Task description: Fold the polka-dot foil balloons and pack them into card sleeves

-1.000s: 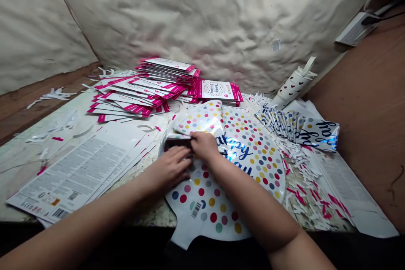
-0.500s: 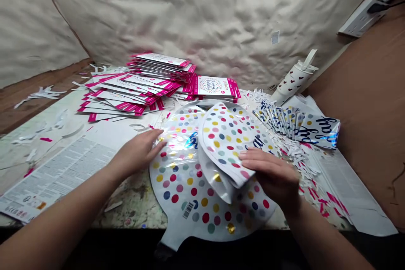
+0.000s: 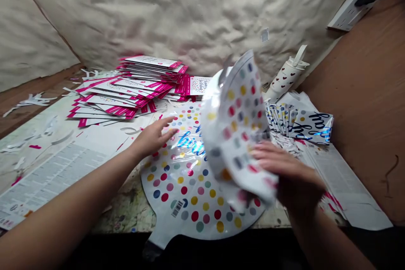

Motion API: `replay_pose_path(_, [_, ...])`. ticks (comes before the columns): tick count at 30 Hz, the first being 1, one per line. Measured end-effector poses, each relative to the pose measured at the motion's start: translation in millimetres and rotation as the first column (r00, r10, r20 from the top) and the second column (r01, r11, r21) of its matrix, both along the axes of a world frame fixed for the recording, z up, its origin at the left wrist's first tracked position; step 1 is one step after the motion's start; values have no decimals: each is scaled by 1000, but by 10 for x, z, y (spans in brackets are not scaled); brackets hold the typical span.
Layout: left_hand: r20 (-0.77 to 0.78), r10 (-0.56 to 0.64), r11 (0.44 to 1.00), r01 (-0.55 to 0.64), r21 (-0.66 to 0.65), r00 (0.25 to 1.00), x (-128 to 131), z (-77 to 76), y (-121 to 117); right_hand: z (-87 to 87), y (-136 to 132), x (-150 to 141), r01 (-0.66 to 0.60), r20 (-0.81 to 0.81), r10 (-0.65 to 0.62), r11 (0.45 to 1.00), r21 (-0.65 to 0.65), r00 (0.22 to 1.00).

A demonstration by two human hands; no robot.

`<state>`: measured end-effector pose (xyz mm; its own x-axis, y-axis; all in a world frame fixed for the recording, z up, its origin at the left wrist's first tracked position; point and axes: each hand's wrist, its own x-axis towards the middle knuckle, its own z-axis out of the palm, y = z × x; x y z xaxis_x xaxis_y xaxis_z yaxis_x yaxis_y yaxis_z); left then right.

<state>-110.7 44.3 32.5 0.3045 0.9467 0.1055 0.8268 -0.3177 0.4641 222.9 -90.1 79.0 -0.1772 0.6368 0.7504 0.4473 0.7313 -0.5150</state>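
Observation:
A round white foil balloon (image 3: 190,185) with coloured dots and blue "birthday" lettering lies flat on the table in front of me. My left hand (image 3: 154,136) rests open on its upper left edge, fingers stretched out. My right hand (image 3: 289,175) grips the lower edge of a second dotted foil balloon (image 3: 236,122), which stands lifted and curled above the flat one, blurred by motion.
A spread pile of pink-edged cards (image 3: 126,88) lies at the back left. Printed instruction sheets (image 3: 47,177) lie at the left. Folded foil balloons (image 3: 300,124) fan out at the right, beside a heart-patterned cup (image 3: 286,76). Paper scraps litter the table. A power strip (image 3: 348,10) sits at top right.
My hands moved apart from the middle. The right hand lifted the top dotted balloon up and to the right, uncovering the flat one beneath; the left hand slid to its upper left edge.

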Motion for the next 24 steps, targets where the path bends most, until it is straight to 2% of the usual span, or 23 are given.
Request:
replay_pose_path(2, [129,61,995,-70,64,990,-126,1,18,-326,-35,-124,-145,158,156,986,-84,975])
replay_pose_path(5, [143,64,994,-75,75,988,-242,-65,42,-780,-63,-101,-171,316,246,954,-246,916])
replay_pose_path(8, [137,-23,997,14,70,990,-168,-160,138,-993,-82,26,-192,321,315,913,-360,893])
replay_pose_path(13, [258,-260,966,253,59,931,261,-256,463,-949,-66,90,-225,238,366,856,-465,900])
replay_pose_path(18, [218,-325,946,316,77,920,587,-266,671,-922,-53,111,-237,202,385,824,-515,901])
replay_pose_path(21, [130,-313,947,298,123,941,578,-269,699,-938,-48,157,-244,200,399,813,-529,895])
replay_pose_path(24, [33,-254,954,244,172,967,377,-257,690,-958,-4,187,-224,209,373,829,-512,904])
